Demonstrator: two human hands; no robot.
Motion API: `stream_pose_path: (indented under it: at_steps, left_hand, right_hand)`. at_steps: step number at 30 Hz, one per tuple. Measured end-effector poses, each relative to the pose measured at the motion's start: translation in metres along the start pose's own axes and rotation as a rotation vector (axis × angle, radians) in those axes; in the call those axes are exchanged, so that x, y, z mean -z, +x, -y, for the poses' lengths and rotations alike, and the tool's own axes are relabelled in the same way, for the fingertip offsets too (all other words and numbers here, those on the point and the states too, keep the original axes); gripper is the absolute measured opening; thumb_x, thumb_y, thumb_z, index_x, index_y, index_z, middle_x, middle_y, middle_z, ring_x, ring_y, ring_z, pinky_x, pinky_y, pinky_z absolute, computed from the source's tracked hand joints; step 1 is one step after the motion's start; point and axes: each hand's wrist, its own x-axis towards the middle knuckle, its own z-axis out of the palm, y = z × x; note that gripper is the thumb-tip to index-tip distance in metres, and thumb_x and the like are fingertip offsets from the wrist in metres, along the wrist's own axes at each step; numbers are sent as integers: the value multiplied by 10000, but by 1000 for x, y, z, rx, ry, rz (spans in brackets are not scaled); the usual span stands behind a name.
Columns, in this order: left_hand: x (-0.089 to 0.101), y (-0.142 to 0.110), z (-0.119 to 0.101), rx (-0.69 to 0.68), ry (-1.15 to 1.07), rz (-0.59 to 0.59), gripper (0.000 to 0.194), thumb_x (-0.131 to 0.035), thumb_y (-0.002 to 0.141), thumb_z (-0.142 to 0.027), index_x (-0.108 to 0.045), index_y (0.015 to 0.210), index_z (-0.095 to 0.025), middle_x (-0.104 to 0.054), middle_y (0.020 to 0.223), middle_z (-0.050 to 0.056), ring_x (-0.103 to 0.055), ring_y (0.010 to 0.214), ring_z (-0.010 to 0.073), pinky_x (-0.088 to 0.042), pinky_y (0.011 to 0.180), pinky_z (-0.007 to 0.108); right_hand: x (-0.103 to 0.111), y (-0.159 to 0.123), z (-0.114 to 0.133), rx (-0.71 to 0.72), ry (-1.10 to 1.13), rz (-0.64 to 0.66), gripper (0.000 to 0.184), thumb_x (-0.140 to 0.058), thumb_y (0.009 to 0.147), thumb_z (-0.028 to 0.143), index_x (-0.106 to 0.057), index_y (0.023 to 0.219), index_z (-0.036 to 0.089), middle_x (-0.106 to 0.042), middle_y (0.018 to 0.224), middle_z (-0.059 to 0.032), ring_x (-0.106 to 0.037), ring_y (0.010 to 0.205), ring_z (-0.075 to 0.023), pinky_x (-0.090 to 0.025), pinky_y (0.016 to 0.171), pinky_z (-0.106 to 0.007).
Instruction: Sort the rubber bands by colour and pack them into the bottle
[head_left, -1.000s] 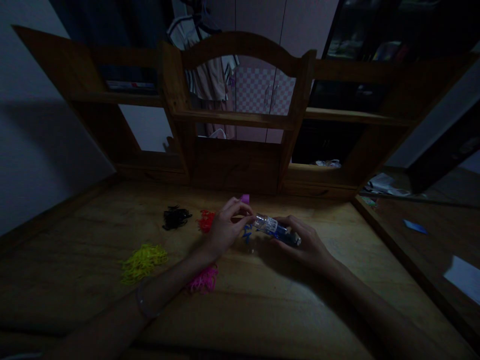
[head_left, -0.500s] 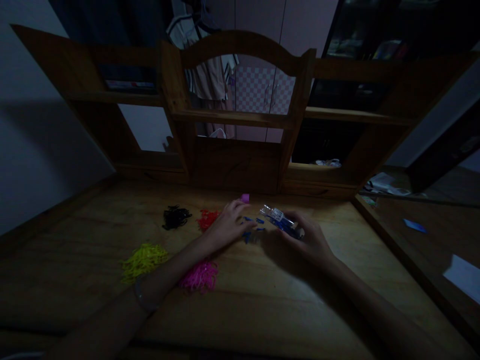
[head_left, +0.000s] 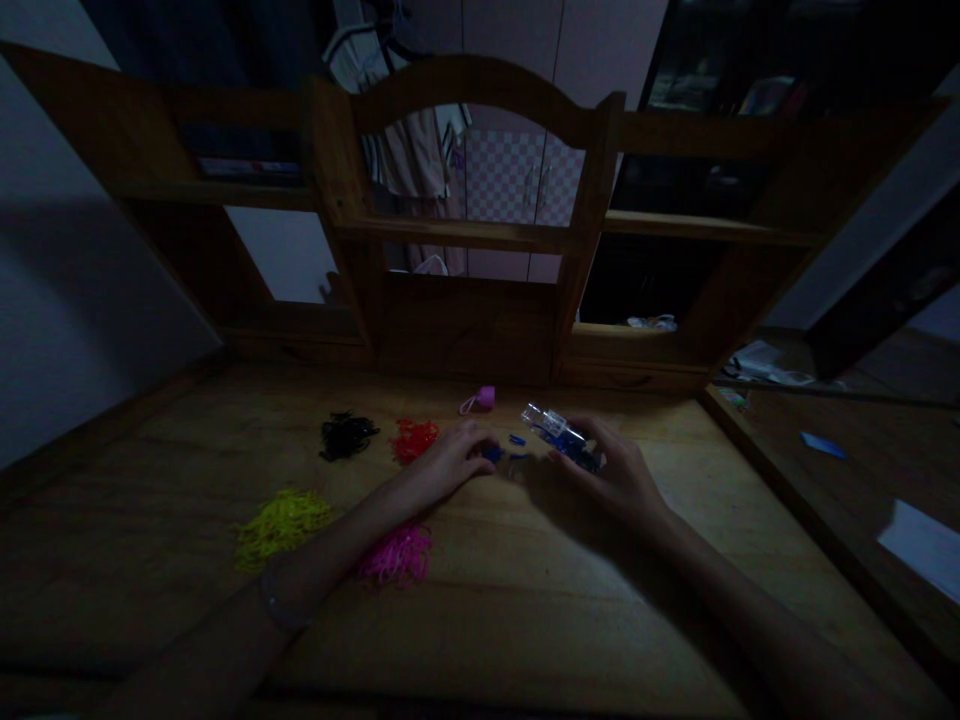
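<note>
My right hand (head_left: 619, 465) is wrapped around a clear plastic bottle (head_left: 553, 424) that lies tilted above the table, its open end pointing left. Blue rubber bands show inside it, and a pale label is on its side. Down at the tabletop, my left hand (head_left: 459, 452) has thumb and fingers drawn together around a small bunch of blue rubber bands (head_left: 492, 453). A few loose blue bands (head_left: 517, 440) lie between the two hands. Behind my left hand rests a purple cap with a loop (head_left: 486, 397).
Heaps of black bands (head_left: 346, 435), red bands (head_left: 412, 440), yellow bands (head_left: 281, 528) and pink bands (head_left: 399, 555) lie on the wooden table (head_left: 525, 620). The pink heap is partly behind my left forearm. A wooden shelf unit (head_left: 469, 330) stands along the back edge.
My left hand has drawn back slightly from beside the purple cap, and its fingers have closed on blue bands. The cap's loop now shows. The bottle stays in my right hand.
</note>
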Motion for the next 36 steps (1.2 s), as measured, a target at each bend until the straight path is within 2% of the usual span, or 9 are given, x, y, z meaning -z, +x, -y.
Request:
stream_pose_path:
  at_steps: [6, 12, 15, 18, 21, 25, 27, 31, 36]
  left_hand:
    - [-2, 0, -7, 32, 3, -19, 112, -676, 812, -225, -699, 922, -219, -677, 966, 45, -605, 931, 227, -470, 836, 356]
    - [-3, 0, -14, -5, 117, -21, 78, -614, 864, -215, -677, 910, -218, -675, 987, 54, -588, 1008, 249, -445, 923, 400]
    - [-1, 2, -12, 3, 118, -67, 94, -608, 866, -226, -671, 937, -223, -673, 1009, 57, -592, 1024, 253, -452, 925, 401]
    - [2, 6, -11, 37, 16, -143, 121, -625, 850, -238, -661, 965, -222, -674, 1004, 53, -619, 975, 236, -490, 860, 369]
    - [4, 9, -15, 124, -250, -191, 187, -637, 840, -260, -630, 1020, -211, -668, 1040, 60, -653, 898, 200, -522, 733, 305]
    - [1, 12, -20, 226, -558, -189, 239, -663, 822, -255, -577, 1037, -198, -653, 1023, 51, -688, 759, 151, -522, 636, 254]
    - [-1, 12, -21, 207, -595, -195, 224, -701, 794, -243, -587, 978, -187, -667, 930, 25, -684, 730, 141, -521, 655, 252]
    - [0, 13, -20, 166, -510, -242, 133, -752, 753, -256, -677, 801, -158, -692, 769, 16, -655, 729, 148, -511, 730, 276]
    - [3, 13, -21, 144, -484, -282, 141, -758, 749, -285, -764, 833, -172, -744, 852, 54, -669, 844, 197, -514, 829, 336]
  right_hand:
    - [1, -1, 1, 15, -16, 9, 338, -631, 875, 423, -615, 1152, 230, -680, 1051, -86, -652, 874, -243, -525, 721, -356]
    - [2, -1, 2, 24, 9, 25, 329, -629, 869, 420, -628, 1137, 229, -686, 1031, -79, -651, 865, -235, -524, 706, -344]
    - [1, 0, 2, 35, 15, 55, 343, -634, 864, 414, -625, 1156, 234, -693, 1031, -79, -659, 858, -239, -532, 708, -354]
    - [0, 0, 1, 52, 22, 82, 363, -640, 861, 406, -624, 1185, 241, -696, 1049, -84, -666, 872, -246, -541, 728, -366]
    - [-2, -1, 2, 77, 19, 107, 381, -645, 859, 398, -618, 1207, 244, -694, 1068, -87, -666, 898, -247, -543, 762, -375]
    - [-1, -1, 4, 104, 9, 128, 402, -657, 853, 379, -608, 1230, 248, -690, 1087, -81, -665, 927, -245, -540, 793, -378]
    - [-1, -2, 5, 108, 11, 137, 406, -655, 856, 382, -605, 1236, 248, -689, 1093, -81, -666, 933, -247, -541, 802, -379]
    - [-1, -1, 5, 126, 18, 154, 402, -655, 855, 377, -608, 1235, 257, -687, 1100, -79, -664, 949, -245, -539, 809, -373]
    - [-4, -3, 3, 132, 8, 169, 409, -664, 843, 392, -615, 1225, 254, -684, 1091, -69, -665, 925, -226, -536, 780, -347]
